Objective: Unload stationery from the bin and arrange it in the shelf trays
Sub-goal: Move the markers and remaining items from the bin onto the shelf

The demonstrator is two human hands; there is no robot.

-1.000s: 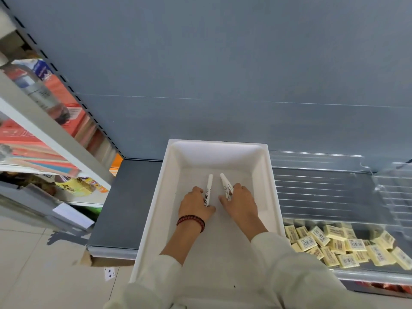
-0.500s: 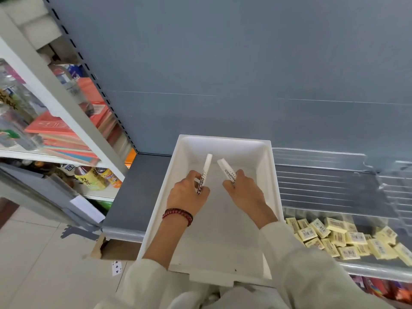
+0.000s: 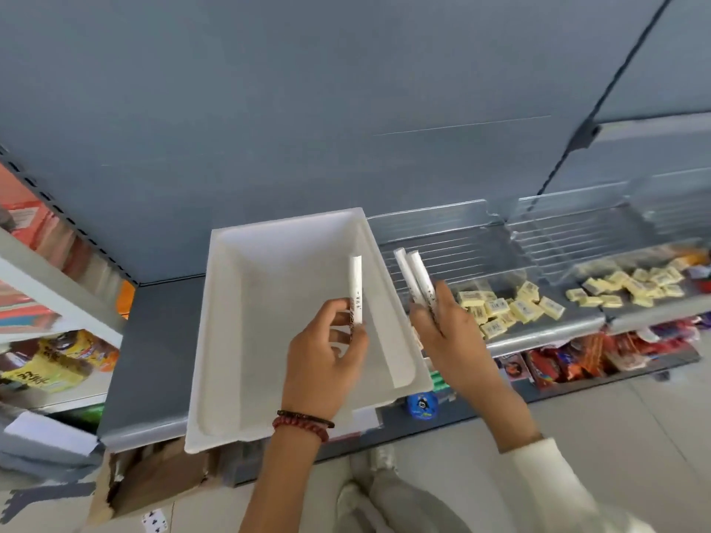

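The left hand is above the white bin, fingers curled round the lower end of a single white pen that stands almost upright. The right hand is just past the bin's right rim, its fingers pinching two white pens side by side, tips leaning to the far left. These two pens hang over the clear tray on the grey shelf. Yellow erasers lie heaped at the near end of that tray, just right of the right hand. A bead bracelet circles the left wrist.
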